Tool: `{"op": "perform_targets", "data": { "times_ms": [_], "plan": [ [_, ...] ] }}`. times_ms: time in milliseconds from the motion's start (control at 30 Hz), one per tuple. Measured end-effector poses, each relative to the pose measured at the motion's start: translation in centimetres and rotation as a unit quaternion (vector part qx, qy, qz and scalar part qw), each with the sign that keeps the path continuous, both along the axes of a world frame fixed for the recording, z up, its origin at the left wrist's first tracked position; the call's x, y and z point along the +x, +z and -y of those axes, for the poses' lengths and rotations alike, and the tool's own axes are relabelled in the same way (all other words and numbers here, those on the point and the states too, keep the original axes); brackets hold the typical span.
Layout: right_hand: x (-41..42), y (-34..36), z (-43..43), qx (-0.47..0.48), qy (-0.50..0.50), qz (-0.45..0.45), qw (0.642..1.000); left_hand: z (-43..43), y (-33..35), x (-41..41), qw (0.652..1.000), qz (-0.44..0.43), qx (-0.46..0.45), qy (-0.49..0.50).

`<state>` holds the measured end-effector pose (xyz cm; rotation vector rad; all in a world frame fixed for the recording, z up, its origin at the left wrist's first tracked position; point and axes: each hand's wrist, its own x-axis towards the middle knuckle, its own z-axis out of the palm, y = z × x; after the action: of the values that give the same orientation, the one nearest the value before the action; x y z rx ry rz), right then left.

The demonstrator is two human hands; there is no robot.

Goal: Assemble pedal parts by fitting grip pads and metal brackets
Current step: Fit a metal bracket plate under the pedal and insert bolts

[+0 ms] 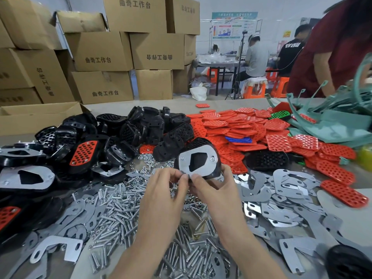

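The right grip (209,188) is closed round the black pedal body (201,142), supporting it from below with the thumb at the near edge. The left grip (169,184) is closed in a pinch, fingertips (184,176) meeting at the near edge of the metal bracket (210,166). Whether a small fastener sits between them cannot be determined. The bracket lies flat on the pedal body, held above the desk (141,103), with two nuts (212,158) showing at its far corners.

Directly below lie loose bolts (112,206) and small nuts (149,160). Spare brackets (289,184) lie to the right, red grip pads (241,127) beyond them, and bare pedal bodies (141,125) and finished pedals (26,178) to the left.

Probable faults from this point:
- A dropped fastener would be lost in the bolt pile; cause: a fingertip-only pinch.
- The bracket may shift off its holes; cause: only two corners appear fastened.
- A nut may cross-thread; cause: the work is tilted and unsupported.
- The stamped edges may cut the fingertips.
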<state>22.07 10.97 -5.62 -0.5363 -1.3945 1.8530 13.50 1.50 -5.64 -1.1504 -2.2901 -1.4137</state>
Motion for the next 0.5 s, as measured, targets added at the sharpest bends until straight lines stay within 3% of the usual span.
{"op": "perform_targets", "data": {
  "times_ms": [167, 233, 300, 333, 433, 500],
  "plan": [
    [0.1, 0.1, 0.3, 0.096, -0.04, 0.014, 0.994, -0.3, 0.3, 0.4, 0.989, 0.142, 0.046, -0.022],
    [0.1, 0.2, 0.5, 0.118, -0.042, 0.021, 0.992, -0.3, 0.3, 0.5, 0.987, 0.153, 0.045, -0.023],
    [0.2, 0.1, 0.4, 0.123, -0.041, 0.021, 0.991, -0.1, 0.3, 0.4, 0.996, 0.082, 0.009, -0.017],
    [0.2, 0.1, 0.4, 0.122, -0.04, 0.018, 0.991, 0.0, 0.3, 0.3, 1.0, 0.007, -0.017, -0.007],
    [0.3, 0.2, 0.2, 0.122, -0.043, 0.01, 0.991, 0.3, 0.5, -0.3, 0.974, -0.217, -0.063, 0.008],
    [0.3, 0.1, 0.2, 0.121, -0.048, 0.008, 0.991, 0.4, 0.6, -0.6, 0.96, -0.268, -0.075, 0.004]
  ]
}}
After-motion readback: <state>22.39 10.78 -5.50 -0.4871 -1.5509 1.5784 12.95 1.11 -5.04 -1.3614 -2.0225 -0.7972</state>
